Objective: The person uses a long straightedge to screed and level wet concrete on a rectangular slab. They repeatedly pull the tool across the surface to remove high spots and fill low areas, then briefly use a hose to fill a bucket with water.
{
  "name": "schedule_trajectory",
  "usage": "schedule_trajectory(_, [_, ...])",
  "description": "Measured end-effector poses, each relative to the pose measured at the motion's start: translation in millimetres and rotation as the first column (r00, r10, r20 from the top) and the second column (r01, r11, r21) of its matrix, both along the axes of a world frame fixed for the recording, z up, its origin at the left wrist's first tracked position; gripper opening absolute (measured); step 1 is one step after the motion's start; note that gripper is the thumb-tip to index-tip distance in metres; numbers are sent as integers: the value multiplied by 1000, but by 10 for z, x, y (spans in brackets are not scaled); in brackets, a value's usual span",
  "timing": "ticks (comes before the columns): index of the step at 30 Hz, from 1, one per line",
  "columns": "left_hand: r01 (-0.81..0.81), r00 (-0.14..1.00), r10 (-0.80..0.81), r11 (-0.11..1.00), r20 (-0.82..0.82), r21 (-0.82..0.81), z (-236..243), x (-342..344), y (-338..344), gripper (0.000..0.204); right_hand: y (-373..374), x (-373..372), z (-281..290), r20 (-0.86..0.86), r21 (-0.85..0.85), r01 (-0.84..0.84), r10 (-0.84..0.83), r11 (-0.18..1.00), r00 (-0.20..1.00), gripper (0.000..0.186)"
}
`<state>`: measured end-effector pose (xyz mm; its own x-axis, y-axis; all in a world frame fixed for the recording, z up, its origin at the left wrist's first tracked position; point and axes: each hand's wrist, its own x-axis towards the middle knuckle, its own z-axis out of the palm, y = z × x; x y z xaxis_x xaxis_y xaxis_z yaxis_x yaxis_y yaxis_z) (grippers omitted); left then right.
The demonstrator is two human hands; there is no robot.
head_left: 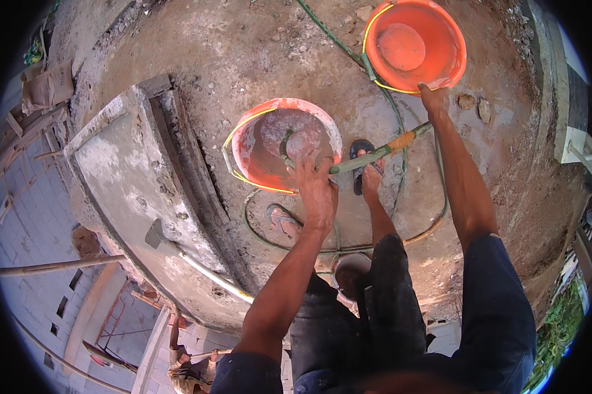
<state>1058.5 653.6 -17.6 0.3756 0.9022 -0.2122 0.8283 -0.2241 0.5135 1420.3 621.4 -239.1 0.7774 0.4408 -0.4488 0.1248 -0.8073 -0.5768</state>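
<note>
My left hand (316, 190) is closed around a green garden hose (362, 161), whose end hangs inside an orange bucket (243, 148) with a yellow handle. Murky water and a grey crust show in that bucket. At the upper right, my right hand (432, 96) grips the near rim of a second orange bucket (450, 49). This one is tipped so its inside faces me, and it looks nearly empty, with wet residue. My fingers on its rim are partly hidden.
To the left lies a mortar trough (112, 174) with a hoe (155, 234) in it. Hose loops (247, 220) lie around my sandalled feet. A small bucket (352, 262) stands by my legs. A torn paper sack (49, 88) lies far left; another person (187, 371) is lower left.
</note>
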Motion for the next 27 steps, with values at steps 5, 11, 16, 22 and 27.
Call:
schedule_trajectory(5, [-28, 999, 26, 997, -32, -78, 166, 185, 115, 38, 225, -1140, 2239, -153, 123, -920, 923, 371, 352, 56])
schedule_trajectory(11, [40, 973, -15, 994, 232, -102, 582, 677, 22, 47, 255, -825, 2885, 36, 152, -949, 958, 277, 285, 28])
schedule_trajectory(16, [-48, 935, 86, 992, 344, -117, 527, 125, -89, 42, -119, 260, 3552, 269, 143, -837, 793, 528, 546, 32])
schedule_trajectory(22, [-116, 973, 37, 931, -229, -345, -36, -1425, -821, 48, 118, 954, 3366, 323, -296, -528, 604, 796, 728, 44])
schedule_trajectory(27, [-151, 941, 10, 907, -339, -392, -115, -2521, -1488, 48, 1047, 1122, 1973, 298, -807, -510, 951, 297, 83, 28])
